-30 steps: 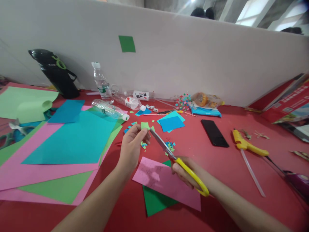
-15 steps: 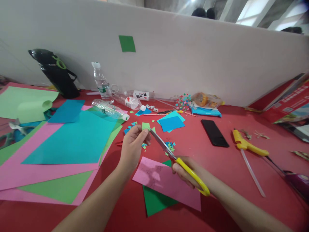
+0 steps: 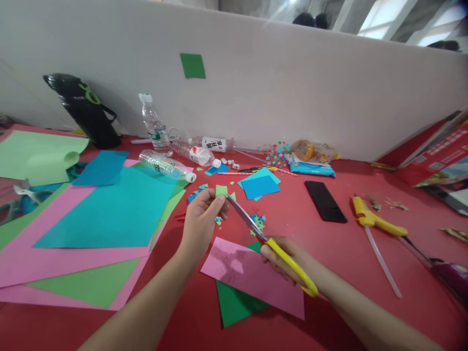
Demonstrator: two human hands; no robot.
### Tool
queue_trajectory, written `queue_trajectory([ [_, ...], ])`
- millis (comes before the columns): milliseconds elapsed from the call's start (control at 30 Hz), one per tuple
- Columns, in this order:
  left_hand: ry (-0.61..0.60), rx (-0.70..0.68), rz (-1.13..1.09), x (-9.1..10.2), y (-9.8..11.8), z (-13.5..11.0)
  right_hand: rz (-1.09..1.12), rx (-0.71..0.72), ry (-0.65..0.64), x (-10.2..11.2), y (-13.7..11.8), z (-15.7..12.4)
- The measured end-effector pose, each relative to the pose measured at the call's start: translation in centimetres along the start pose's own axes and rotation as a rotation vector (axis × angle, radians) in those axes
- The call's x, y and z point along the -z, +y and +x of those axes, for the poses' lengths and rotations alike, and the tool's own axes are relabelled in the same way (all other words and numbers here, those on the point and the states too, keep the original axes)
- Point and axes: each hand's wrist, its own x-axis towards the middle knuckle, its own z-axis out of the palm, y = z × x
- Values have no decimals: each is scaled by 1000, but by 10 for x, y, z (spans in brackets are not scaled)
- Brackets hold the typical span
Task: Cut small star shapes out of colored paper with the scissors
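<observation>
At the far left a black flask point(image 3: 86, 109) leans on the white partition, with big paper sheets spread below it and a teal sheet point(image 3: 109, 209) on top. Right of those, above the red tabletop point(image 3: 329, 243), the left hand point(image 3: 200, 222) holds up a small green scrap point(image 3: 220, 190), its grip narrow, thumb and fingertips pinched on the scrap. The scissors point(image 3: 252, 225) touch the scrap with their tips, blades close together. The right hand point(image 3: 283, 261) has its grip wrapped through the yellow handles. Beneath lies a pink sheet point(image 3: 252, 278) over a green sheet point(image 3: 234, 304). Further right lie a phone point(image 3: 325, 201) and a glue gun point(image 3: 376, 219).
</observation>
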Motion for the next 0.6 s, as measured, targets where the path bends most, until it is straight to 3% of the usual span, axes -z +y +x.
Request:
queue_trajectory([
  [367, -9, 5, -26, 1, 0, 3, -8, -18, -4, 2, 3, 2],
  [600, -60, 72, -177, 3, -3, 2, 74, -53, -23, 2, 4, 3],
])
